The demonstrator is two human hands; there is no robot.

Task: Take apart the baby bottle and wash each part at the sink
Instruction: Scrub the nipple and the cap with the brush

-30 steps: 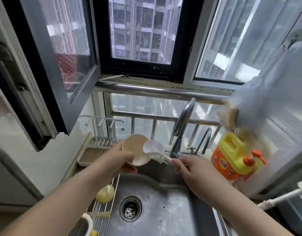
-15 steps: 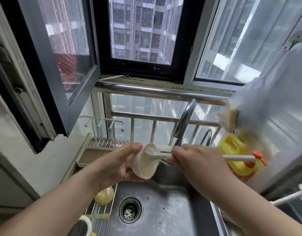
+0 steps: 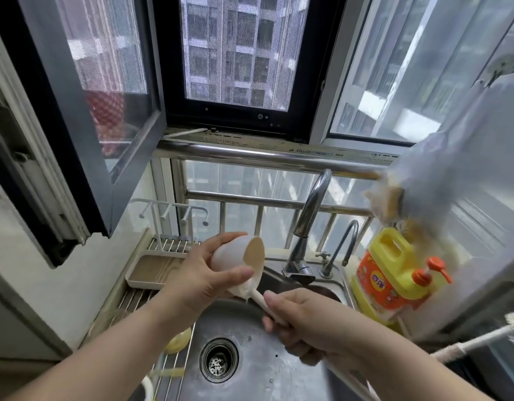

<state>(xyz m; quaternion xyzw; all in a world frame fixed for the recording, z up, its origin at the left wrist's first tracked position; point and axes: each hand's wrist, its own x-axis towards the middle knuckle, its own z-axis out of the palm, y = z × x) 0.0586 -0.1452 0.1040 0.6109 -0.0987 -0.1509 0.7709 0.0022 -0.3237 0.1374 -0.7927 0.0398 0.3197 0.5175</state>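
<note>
My left hand [image 3: 200, 273] grips a cream-white bottle cap [image 3: 238, 261] above the steel sink [image 3: 267, 369], with its opening turned to the right. My right hand [image 3: 305, 322] grips the white handle of a bottle brush [image 3: 258, 298]. The brush head presses against the cap's lower rim, right under my left thumb. A pale yellow bottle part [image 3: 179, 340] lies on the wire rack [image 3: 169, 369] left of the basin. Another pale piece [image 3: 166, 371] lies further forward on the same rack.
The tap [image 3: 308, 224] arches over the back of the sink, with a smaller spout [image 3: 341, 247] beside it. A yellow detergent jug [image 3: 394, 267] stands at the right. A white drying tray [image 3: 154, 267] sits at the back left. A second brush [image 3: 481, 337] lies at the right edge.
The brush has come out of the cap and moved down to its lower rim. My right hand dropped toward the basin, and the cap's opening has turned more to the right.
</note>
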